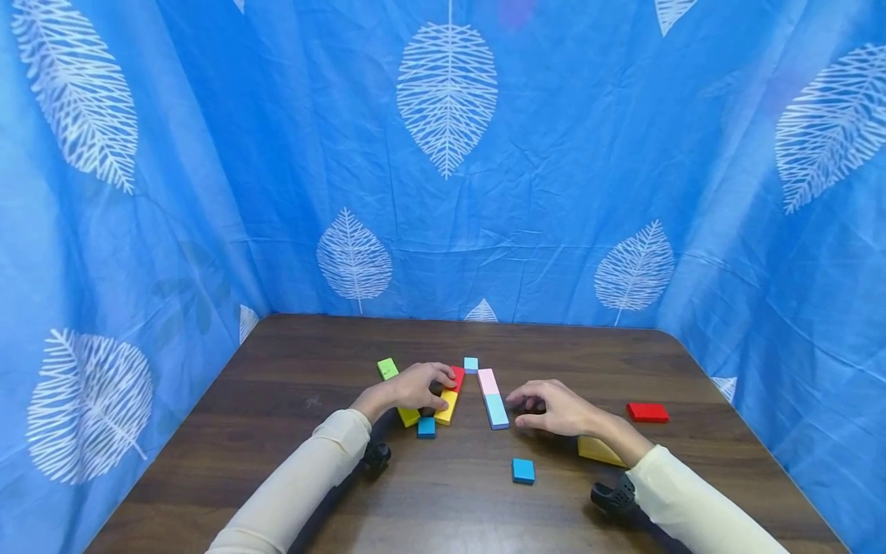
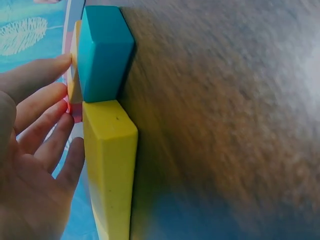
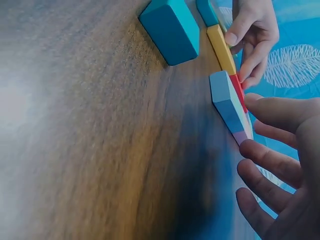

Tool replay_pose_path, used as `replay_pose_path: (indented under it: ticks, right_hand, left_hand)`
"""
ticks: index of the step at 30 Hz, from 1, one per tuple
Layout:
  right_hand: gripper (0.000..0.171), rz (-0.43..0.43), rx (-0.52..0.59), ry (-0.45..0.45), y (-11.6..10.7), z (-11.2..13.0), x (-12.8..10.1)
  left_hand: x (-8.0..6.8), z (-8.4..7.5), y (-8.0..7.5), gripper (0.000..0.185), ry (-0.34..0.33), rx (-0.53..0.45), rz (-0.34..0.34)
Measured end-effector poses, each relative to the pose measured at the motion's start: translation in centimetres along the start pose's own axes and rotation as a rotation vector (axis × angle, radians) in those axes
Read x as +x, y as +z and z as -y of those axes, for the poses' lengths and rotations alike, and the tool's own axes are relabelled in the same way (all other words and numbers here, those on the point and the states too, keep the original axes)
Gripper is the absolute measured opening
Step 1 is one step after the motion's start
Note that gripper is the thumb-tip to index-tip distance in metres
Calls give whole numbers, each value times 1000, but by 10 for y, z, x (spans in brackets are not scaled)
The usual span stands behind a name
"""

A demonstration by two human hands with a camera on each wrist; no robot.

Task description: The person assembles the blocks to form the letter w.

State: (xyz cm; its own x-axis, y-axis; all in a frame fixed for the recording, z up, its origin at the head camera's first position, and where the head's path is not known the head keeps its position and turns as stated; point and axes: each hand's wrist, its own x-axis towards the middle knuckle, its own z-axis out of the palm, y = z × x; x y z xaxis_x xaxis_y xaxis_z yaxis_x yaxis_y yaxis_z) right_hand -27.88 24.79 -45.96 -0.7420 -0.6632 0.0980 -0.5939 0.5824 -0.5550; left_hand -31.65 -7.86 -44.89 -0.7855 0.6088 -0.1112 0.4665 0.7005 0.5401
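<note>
Touching plain, unlabelled blocks: left hand (image 1: 415, 387) on yellow block (image 1: 447, 407).

My left hand (image 1: 414, 387) lay low with its fingers curled inward and thumb forward. My right hand (image 1: 554, 408) hovered palm down, fingers (image 3: 270, 165) loosely spread and relaxed. Both forearms in pale sleeves angled inward.

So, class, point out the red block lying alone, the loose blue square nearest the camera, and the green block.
red block (image 1: 647, 412), head view, middle of its top face
blue square (image 1: 523, 470), head view, centre of its top
green block (image 1: 388, 368), head view, its top face
</note>
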Motion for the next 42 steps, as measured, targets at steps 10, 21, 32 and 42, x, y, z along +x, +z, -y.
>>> replay_pose_path:
  ticks: [10, 21, 32, 42]
  right_hand:
    - [34, 28, -5, 23, -2, 7, -22]
    - [30, 46, 29, -41, 8, 13, -33]
    - [41, 68, 107, -84, 22, 18, -36]
    - [40, 111, 119, -93, 24, 22, -35]
  left_hand:
    - [1, -12, -1, 38, 42, 92, -28]
    - [20, -39, 20, 47, 84, 24, -143]
    - [32, -47, 37, 44, 51, 71, -155]
    - [34, -49, 39, 37, 42, 110, -156]
